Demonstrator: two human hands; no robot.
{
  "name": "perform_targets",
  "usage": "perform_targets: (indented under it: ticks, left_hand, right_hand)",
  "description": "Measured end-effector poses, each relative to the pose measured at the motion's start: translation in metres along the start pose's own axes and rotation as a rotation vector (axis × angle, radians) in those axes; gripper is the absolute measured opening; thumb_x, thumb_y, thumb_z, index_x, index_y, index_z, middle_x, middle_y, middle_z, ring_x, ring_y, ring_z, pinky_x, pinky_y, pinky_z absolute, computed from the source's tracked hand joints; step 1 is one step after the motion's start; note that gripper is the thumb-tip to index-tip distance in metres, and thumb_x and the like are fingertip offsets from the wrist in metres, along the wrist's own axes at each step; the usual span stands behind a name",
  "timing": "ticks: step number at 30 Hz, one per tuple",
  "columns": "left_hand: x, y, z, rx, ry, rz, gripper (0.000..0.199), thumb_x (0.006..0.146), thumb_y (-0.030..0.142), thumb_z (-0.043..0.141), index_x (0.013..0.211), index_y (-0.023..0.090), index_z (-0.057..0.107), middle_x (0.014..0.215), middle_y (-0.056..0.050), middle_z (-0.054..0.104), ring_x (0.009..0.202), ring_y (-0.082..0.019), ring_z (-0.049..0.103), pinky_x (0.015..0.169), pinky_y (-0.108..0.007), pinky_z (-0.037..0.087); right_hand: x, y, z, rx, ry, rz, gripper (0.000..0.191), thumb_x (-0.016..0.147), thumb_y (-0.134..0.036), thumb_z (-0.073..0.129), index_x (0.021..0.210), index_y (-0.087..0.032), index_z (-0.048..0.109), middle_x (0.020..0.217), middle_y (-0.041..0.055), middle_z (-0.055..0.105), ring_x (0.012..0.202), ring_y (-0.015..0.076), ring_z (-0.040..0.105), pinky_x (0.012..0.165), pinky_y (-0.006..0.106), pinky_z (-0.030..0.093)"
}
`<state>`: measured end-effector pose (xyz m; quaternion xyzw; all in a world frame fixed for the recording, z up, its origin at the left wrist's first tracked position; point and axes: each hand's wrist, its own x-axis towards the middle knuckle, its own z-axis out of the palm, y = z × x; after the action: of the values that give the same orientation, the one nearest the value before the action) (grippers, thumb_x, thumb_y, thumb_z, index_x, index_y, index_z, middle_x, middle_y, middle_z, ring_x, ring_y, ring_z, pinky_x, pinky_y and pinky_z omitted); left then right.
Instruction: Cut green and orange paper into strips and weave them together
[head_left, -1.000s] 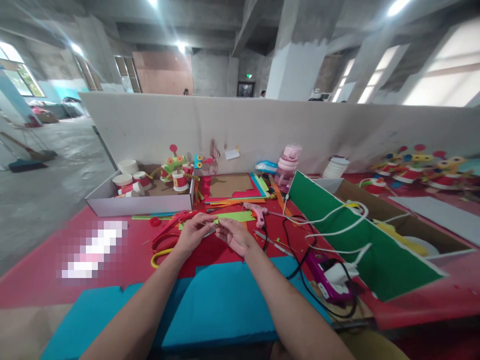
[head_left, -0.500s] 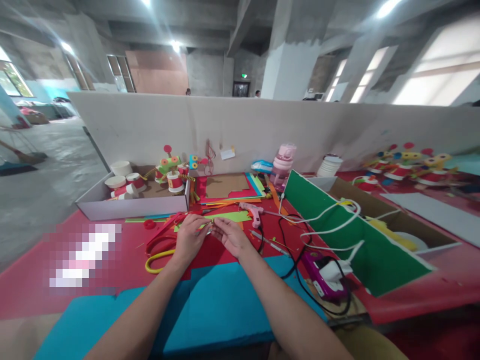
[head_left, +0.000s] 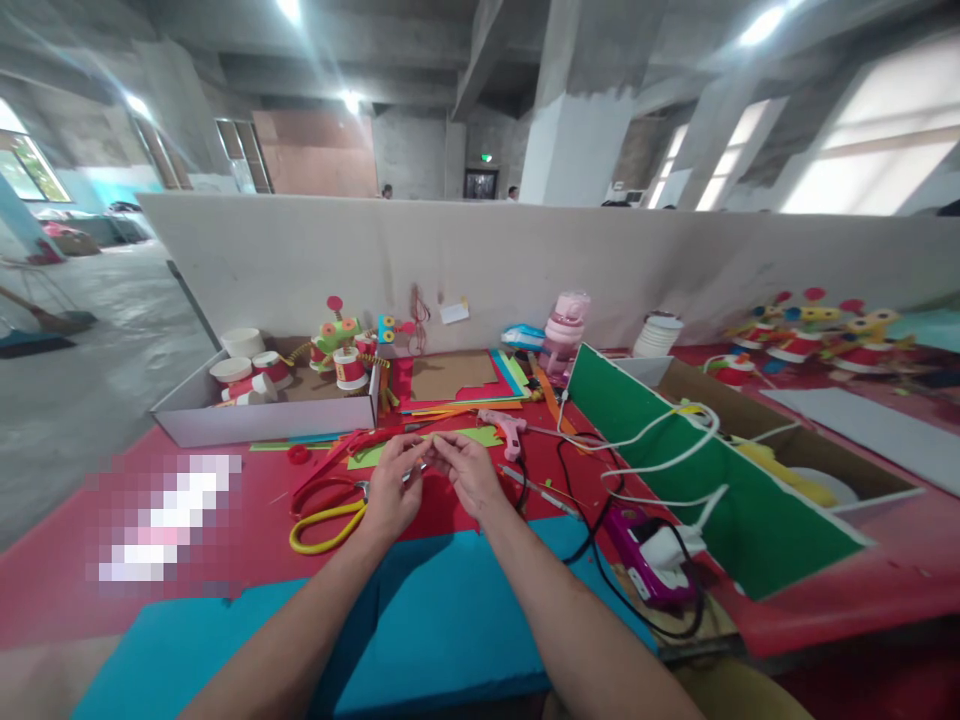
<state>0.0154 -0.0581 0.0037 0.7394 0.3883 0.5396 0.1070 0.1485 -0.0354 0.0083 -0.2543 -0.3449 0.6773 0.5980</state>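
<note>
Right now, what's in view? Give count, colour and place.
Table: one, red, centre.
Board: one, blue, near edge.
Scissors: one, red-yellow, left.
Ring: one, red, left.
Glue gun: one, pink, centre.
Cardboard: one, brown, centre back.
Paper: several, mixed colours, around cardboard.
Tray: one, white, back left.
Cups: several, white-red, in tray.
Figures: several, multicoloured, in tray and far right.
Bottle: one, pink, by partition.
Partition: one, grey, back.
Box: one, green-sided, right.
Power strip: one, purple, right.
Cables: several, black-white, right.
Left hand, right hand: two, bare, centre, fingertips meeting.
</note>
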Motion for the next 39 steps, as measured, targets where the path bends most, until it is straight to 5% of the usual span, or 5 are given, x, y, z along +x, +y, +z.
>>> perform_targets:
  ticks: [12,21,28,32,39]
  left_hand:
    - [0.012,0.0,-0.023,-0.605,-0.02,-0.691,0.033,0.074,0.04,0.069,0.098,0.016,0.067,0.087,-0.004,0.066,0.076,-0.013,0.059,0.068,-0.023,0.047]
    - [0.011,-0.003,-0.018,-0.511,0.007,-0.65,0.03,0.067,0.035,0.075,0.087,0.015,0.069,0.075,-0.002,0.068,0.067,-0.013,0.059,0.065,-0.023,0.046]
    - [0.011,-0.01,-0.021,-0.209,0.02,-0.347,0.019,0.072,0.026,0.069,0.09,0.019,0.071,0.075,-0.002,0.067,0.069,-0.014,0.059,0.068,-0.025,0.047]
    - [0.011,-0.014,-0.023,-0.15,0.002,-0.244,0.019,0.074,0.023,0.067,0.092,0.02,0.073,0.075,-0.001,0.065,0.07,-0.013,0.058,0.07,-0.025,0.046]
    - [0.014,-0.002,-0.027,-0.447,-0.042,-0.56,0.041,0.076,0.04,0.066,0.11,0.018,0.064,0.078,-0.001,0.065,0.066,-0.012,0.057,0.062,-0.022,0.046]
  right_hand:
    - [0.002,-0.005,-0.004,-0.499,-0.079,-0.274,0.026,0.073,-0.028,0.07,0.097,-0.02,0.066,0.086,0.0019,0.068,0.078,0.0145,0.062,0.074,0.028,0.05]
    - [-0.001,-0.002,0.0,-0.462,-0.159,-0.241,0.027,0.069,-0.028,0.074,0.093,-0.021,0.064,0.089,0.002,0.068,0.086,0.0157,0.064,0.083,0.03,0.05]
    - [-0.003,-0.004,-0.001,-0.202,-0.134,0.131,0.039,0.071,-0.052,0.07,0.088,-0.017,0.066,0.076,0.0039,0.069,0.066,0.0139,0.064,0.071,0.032,0.054]
    - [-0.002,-0.004,-0.003,-0.282,-0.118,0.078,0.034,0.064,-0.042,0.078,0.085,-0.017,0.067,0.071,0.0004,0.067,0.063,0.0121,0.063,0.071,0.03,0.054]
    - [0.003,-0.004,-0.007,-0.468,-0.133,-0.118,0.029,0.067,-0.034,0.075,0.091,-0.019,0.068,0.078,0.0017,0.069,0.072,0.0157,0.065,0.073,0.031,0.054]
